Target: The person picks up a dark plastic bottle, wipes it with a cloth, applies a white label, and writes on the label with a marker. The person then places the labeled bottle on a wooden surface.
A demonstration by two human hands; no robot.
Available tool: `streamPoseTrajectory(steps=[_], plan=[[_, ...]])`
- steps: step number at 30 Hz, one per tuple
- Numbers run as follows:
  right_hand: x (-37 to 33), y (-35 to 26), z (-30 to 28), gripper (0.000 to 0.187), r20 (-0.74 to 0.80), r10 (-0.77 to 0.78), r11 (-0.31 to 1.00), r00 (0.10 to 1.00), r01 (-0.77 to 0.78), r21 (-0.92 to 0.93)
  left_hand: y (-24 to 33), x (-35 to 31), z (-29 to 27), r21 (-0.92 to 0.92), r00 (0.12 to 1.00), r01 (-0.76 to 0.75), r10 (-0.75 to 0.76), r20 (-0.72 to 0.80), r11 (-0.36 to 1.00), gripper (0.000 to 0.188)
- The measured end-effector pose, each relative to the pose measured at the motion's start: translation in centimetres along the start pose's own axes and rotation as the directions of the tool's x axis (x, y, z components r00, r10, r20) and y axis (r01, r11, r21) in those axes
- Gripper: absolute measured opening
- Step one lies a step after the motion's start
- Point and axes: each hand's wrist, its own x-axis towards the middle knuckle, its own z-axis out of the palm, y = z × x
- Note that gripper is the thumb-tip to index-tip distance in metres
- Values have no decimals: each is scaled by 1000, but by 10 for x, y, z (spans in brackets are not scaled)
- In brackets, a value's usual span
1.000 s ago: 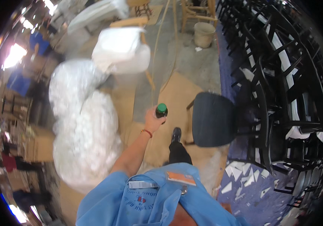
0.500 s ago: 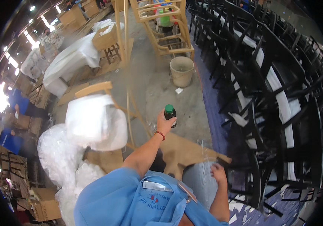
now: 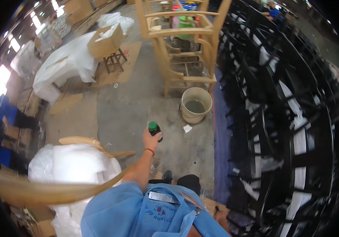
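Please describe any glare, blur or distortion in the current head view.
Head view: glare whites out a bright opening at far left; a wooden piece, lower left, is blurred; rows of dark chairs bend near the right rim; the green-capped bottle in the left hand looks fairly clear.

The left hand covers part of the dark bottle with a green cap, while the right hand (mostly behind the light-blue cloth shirt) shows too little to tell its grip. A curved yellowish wooden bar blurs across the white plastic-wrapped bundle, and the top edge crops the tan wooden chair frame, which partly hides colourful round tubs.
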Motion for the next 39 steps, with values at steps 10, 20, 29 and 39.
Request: streamPoseTrajectory(steps=[10,20,29,39], plan=[[101,-297,-121,13,168,22,998,985,-32,58,-28,218,-72,37,921,181,-156,-357,983,75],[114,-814,25,33,181,-679,639,711,695,-330,-72,472,-120,168,966,1,43,-257,986,66],[78,-881,62,30,604,-585,-357,541,498,-791,-81,733,-161,180,996,89,-87,-22,980,69],[110,-1186,169,24,96,-221,967,970,231,-107,5,1096,-66,162,980,-199,195,45,966,62]])
